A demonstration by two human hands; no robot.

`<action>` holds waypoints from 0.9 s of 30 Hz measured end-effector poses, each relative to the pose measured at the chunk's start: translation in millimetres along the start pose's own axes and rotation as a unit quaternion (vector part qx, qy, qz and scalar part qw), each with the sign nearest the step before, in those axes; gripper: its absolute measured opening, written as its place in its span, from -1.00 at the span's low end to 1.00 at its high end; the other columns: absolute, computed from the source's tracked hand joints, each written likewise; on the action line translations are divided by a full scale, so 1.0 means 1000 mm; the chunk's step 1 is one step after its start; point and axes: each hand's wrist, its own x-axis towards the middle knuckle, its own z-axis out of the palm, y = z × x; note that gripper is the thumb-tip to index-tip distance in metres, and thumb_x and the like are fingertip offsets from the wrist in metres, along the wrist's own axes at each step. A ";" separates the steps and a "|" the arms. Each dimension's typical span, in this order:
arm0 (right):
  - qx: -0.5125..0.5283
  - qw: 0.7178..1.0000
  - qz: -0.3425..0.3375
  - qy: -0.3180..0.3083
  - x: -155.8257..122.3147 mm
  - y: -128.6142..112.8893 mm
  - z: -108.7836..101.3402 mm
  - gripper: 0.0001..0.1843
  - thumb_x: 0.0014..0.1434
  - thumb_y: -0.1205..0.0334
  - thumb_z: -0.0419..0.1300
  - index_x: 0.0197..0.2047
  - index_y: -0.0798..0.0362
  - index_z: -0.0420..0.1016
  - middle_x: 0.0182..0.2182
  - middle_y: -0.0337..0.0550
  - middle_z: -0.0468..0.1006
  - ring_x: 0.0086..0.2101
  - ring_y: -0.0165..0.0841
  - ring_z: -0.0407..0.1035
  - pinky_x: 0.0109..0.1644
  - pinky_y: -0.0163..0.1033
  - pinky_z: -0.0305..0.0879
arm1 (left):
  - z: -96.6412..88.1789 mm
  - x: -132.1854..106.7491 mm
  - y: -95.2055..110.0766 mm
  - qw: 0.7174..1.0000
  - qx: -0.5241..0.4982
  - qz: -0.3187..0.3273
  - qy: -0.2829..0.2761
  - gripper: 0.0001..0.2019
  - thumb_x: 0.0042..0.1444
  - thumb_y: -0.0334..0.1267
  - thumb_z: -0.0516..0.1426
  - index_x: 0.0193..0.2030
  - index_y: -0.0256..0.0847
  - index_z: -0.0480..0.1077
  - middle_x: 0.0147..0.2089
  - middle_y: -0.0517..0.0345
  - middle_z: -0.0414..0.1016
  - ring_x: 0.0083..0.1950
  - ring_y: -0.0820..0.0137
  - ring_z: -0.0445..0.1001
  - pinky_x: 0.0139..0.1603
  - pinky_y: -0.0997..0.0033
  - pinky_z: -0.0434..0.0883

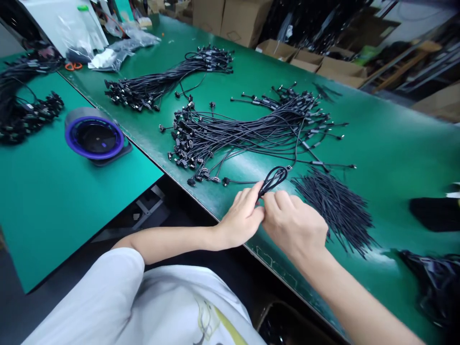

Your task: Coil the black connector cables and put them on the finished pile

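Note:
A black cable coiled into a narrow loop (275, 178) is pinched between my two hands at the front of the green table. My left hand (241, 216) closes its thumb and fingers on the lower end of the coil. Close against it, my right hand (295, 221) is curled shut at the same end; what its fingertips grip is hidden. One plug end points left from the coil. Beyond my hands lies a spread bundle of black cables (244, 129) with connectors at both ends. Beside my right hand is a pile of thin black ties (336, 206).
Another cable bundle (168, 79) lies farther back, and more cables (27, 105) are at far left. A purple-rimmed round device (94, 138) stands on the left table. Orange-handled scissors (74, 66), plastic bags (122, 50) and cardboard boxes (244, 21) sit toward the back.

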 end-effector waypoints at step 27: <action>0.101 0.993 0.052 -0.004 -0.030 -0.016 0.003 -0.70 0.32 0.32 0.04 -0.48 0.04 0.32 -0.57 -0.24 0.30 -0.48 -0.39 0.18 -0.41 -0.28 0.01 | -0.050 -0.027 0.008 0.976 -0.065 -0.002 -0.206 -0.43 0.25 0.20 -0.07 -0.32 -0.24 0.54 -0.32 0.02 0.54 -0.32 0.38 0.38 -0.16 0.38 0.32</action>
